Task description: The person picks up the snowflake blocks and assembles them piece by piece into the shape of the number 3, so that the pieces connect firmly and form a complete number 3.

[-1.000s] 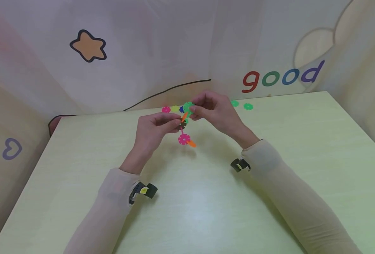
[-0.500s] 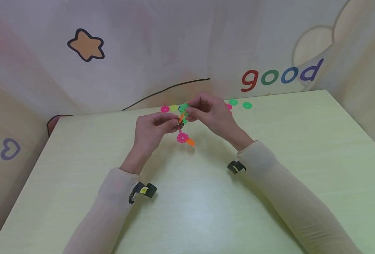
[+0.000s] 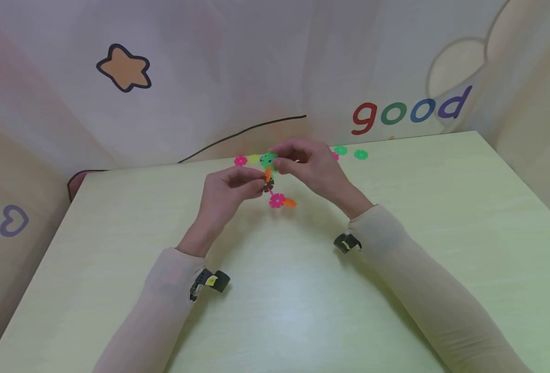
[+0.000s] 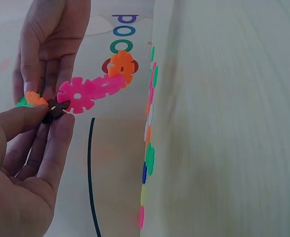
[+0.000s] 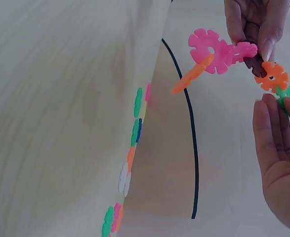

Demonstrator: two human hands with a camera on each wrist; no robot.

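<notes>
My left hand (image 3: 230,191) pinches a brown notched flower-shaped disc (image 4: 55,109) between thumb and fingers. From that disc runs a linked chain of pink discs (image 4: 78,95) with an orange disc (image 4: 122,68) at its free end, raised off the table. On the brown disc's other side, a second orange disc (image 5: 274,77) is joined on. My right hand (image 3: 309,166) pinches a green disc (image 5: 284,93), which meets that orange disc's edge. How deep their slots sit in each other cannot be made out. Fingers partly cover the brown and green discs.
Loose discs lie in a row along the table's back edge, among them a pink one (image 3: 241,160), a yellow one (image 3: 253,158) and a green one (image 3: 361,154). A printed curtain (image 3: 228,77) hangs right behind the pale table (image 3: 284,290).
My right hand has shifted slightly left with the green disc. The chain's pink and orange end has swung to the right. My left hand keeps its hold on the brown disc.
</notes>
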